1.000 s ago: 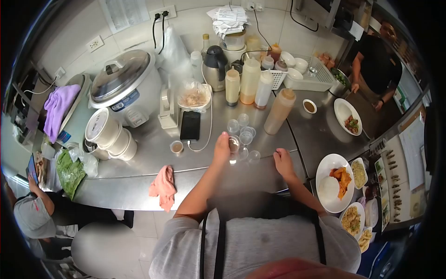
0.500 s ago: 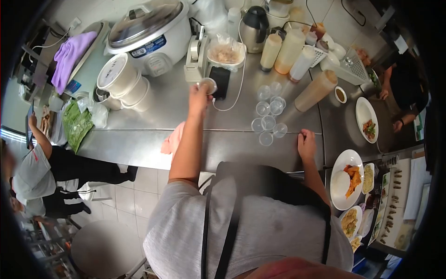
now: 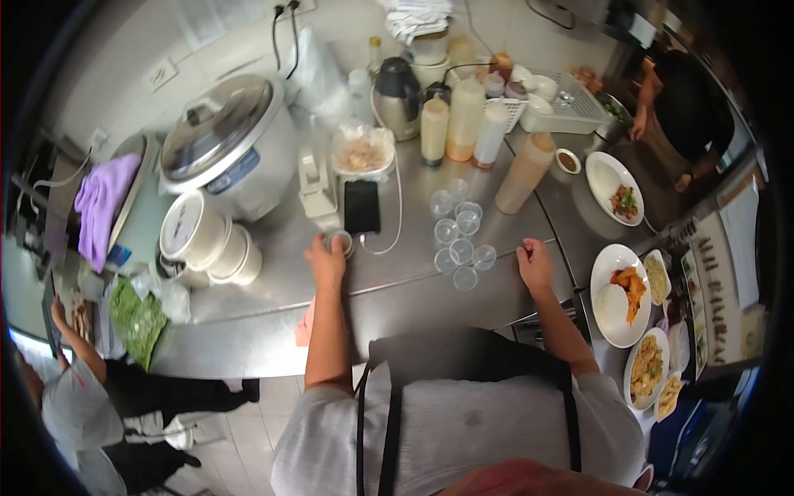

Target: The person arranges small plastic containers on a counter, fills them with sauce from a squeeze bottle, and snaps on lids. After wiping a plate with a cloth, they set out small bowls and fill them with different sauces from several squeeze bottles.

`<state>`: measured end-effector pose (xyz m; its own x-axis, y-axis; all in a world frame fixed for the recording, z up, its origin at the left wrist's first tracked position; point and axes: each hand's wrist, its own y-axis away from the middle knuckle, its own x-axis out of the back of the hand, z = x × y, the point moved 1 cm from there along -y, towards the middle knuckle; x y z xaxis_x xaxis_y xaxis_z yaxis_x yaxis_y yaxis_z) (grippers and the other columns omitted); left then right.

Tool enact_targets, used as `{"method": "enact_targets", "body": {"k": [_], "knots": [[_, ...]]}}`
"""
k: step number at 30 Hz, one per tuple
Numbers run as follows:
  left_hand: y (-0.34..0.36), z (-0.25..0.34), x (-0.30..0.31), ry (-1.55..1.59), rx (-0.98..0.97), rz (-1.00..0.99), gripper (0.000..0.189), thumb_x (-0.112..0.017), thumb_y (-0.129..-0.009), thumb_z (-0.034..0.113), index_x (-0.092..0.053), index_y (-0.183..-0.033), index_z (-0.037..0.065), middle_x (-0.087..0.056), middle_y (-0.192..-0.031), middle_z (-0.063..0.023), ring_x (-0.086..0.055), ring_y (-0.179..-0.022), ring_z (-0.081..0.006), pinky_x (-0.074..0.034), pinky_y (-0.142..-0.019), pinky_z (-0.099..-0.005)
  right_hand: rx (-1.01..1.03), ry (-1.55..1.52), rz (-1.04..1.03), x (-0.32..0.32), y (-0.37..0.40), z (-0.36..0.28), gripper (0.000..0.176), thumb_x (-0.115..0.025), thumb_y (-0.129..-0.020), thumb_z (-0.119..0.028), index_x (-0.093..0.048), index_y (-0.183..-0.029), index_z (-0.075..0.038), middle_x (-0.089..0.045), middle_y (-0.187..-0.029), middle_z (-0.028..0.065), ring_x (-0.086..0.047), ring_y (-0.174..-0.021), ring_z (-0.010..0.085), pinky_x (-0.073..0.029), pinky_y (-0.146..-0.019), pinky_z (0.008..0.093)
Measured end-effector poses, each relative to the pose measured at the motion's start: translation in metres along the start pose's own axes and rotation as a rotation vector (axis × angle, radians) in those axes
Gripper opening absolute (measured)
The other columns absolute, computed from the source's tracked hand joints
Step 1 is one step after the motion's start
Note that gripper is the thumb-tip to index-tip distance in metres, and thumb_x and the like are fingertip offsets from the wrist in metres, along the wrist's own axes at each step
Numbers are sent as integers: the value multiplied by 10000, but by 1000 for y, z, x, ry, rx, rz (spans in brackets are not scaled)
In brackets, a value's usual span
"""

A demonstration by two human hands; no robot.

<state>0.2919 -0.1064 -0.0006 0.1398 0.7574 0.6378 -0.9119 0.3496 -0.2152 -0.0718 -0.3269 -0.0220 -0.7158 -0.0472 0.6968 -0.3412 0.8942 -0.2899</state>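
On the steel counter, my left hand (image 3: 327, 260) grips a small round cup (image 3: 341, 242), just below the white tape dispenser (image 3: 316, 178) and the black phone (image 3: 361, 207) with its white cable. Several small clear cups (image 3: 461, 250) stand in a cluster between my two hands. To the right of them, near the counter's front edge, my right hand (image 3: 534, 263) holds nothing, its fingers a little apart. A pink cloth (image 3: 304, 326) lies partly under my left forearm.
Behind the cups stand squeeze bottles (image 3: 465, 120) and a thermos (image 3: 397, 99). A rice cooker (image 3: 223, 149) and stacked white tubs (image 3: 207, 236) are at left. Plates of food (image 3: 620, 295) lie at right. Co-workers (image 3: 682, 103) are at the right and lower left.
My left hand has come down with the small cup, away from the phone, to the counter. My view has shifted, showing more wall.
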Motion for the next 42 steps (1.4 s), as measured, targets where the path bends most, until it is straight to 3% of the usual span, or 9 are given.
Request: {"method": "enact_targets", "body": {"k": [4, 6, 13, 21, 28, 30, 36, 38, 42], "knots": [[7, 33, 9, 166, -225, 147, 339, -579, -754, 208, -514, -1021, 10, -481, -868, -161, -457, -772, -239, -381, -725, -330, 87, -163, -175, -10, 15, -40, 294, -622, -694, -188, -541, -958, -87, -492, -958, 139, -516, -833, 263, -435, -706, 340], [20, 53, -1, 204, -439, 35, 331, -586, -744, 173, -511, -1030, 24, -463, -844, -129, -433, -723, -209, -376, -671, -321, 341, -79, -240, -20, 29, -52, 314, -637, -676, -194, -539, -958, -95, -481, -994, 127, -500, -873, 275, -421, -734, 364], [112, 78, -81, 121, -800, -570, 495, -637, -701, 204, -464, -1127, 19, -469, -939, -171, -494, -745, -275, -432, -678, -351, 250, 98, -247, -26, 22, -67, 326, -647, -658, -203, -531, -947, -107, -486, -1007, 113, -491, -931, 306, -414, -766, 391], [131, 113, -74, 152, -648, -677, 488, -608, -736, 225, -445, -1145, 15, -448, -1010, -173, -490, -818, -253, -428, -733, -327, 362, -37, -137, -53, 1, -32, 337, -654, -687, -198, -501, -966, -88, -537, -931, 103, -552, -811, 270, -449, -705, 351], [137, 125, -108, 711, -572, -737, 475, -512, -815, 116, -331, -1245, 24, -435, -1079, -125, -479, -867, -183, -417, -766, -295, -519, -1422, -653, -50, -8, -29, 275, -470, -841, -329, -495, -1013, -116, -563, -829, 63, -538, -696, 147, -442, -593, 256], [143, 143, -102, 587, -647, -649, 507, -511, -813, 96, -295, -1266, 28, -438, -1075, -121, -476, -903, -184, -413, -787, -297, -645, -1478, -756, -6, 1, -86, 300, -425, -858, -366, -497, -1010, -119, -564, -804, 55, -524, -656, 140, -431, -559, 258], [140, 147, -104, 665, -490, -622, 510, -530, -806, 79, -300, -1260, 41, -448, -1073, -105, -487, -932, -169, -417, -786, -276, -546, -1215, -1074, -39, -14, -44, 382, -482, -825, -397, -500, -1022, -70, -556, -815, 64, -519, -667, 167, -442, -618, 271], [133, 140, -107, 778, -398, -624, 504, -550, -799, 80, -315, -1244, 51, -469, -1059, -94, -524, -865, -143, -436, -672, -235, -173, -774, -519, -51, -47, -15, 493, -594, -741, -399, -475, -1052, -34, -529, -909, 94, -515, -746, 199, -444, -677, 299], [119, 139, -90, 935, -4, -533, 505, -611, -758, 93, -354, -1181, -5, -502, -1003, -99, -513, -885, -172, -418, -747, -276, -190, -309, 42, 15, -84, -44, 892, -776, -539, -338, -300, -1208, 12, -386, -1162, 179, -444, -1011, 288, -406, -838, 367]]}}
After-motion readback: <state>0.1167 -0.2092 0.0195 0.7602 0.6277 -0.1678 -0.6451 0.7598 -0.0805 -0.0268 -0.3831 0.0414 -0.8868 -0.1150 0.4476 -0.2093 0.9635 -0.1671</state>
